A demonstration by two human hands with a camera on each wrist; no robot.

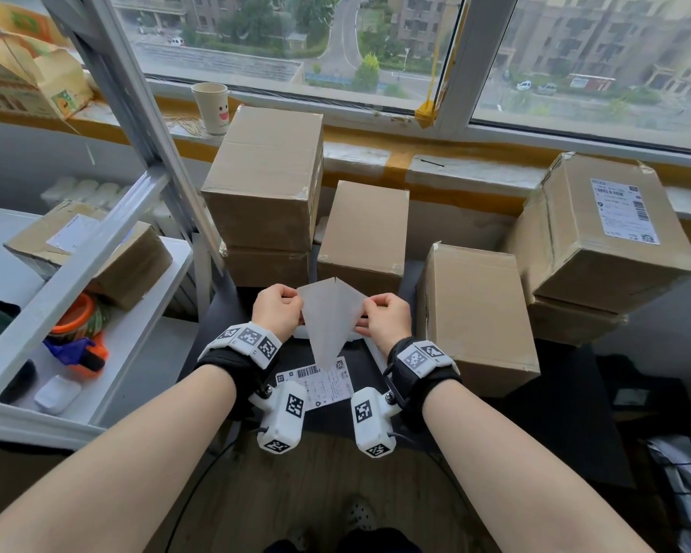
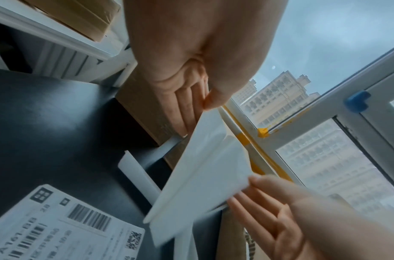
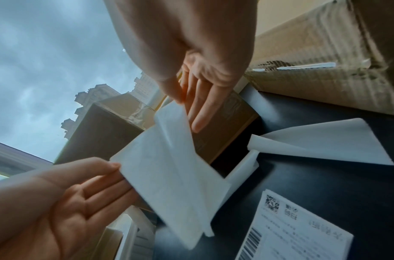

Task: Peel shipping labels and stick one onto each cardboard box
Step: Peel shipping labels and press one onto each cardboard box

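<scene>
Both hands hold one thin, translucent white label sheet [image 1: 330, 318] above the black desk [image 1: 567, 377], near its middle. L hand [image 1: 277, 311] pinches the sheet's left corner w/ thumb and fingers; R hand [image 1: 387, 318] pinches the right corner. A printed white shipping label w/ barcode [image 1: 316, 385] lies flat on the desk below. Plain brown cardboard boxes [image 1: 362, 233] stand along the desk's far edge.

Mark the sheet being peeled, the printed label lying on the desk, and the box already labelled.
sheet being peeled [image 1: 330, 317], head view, centre of sheet
printed label [image 1: 316, 387], head view, its middle
labelled box [image 1: 567, 233], head view, bare top face
</scene>
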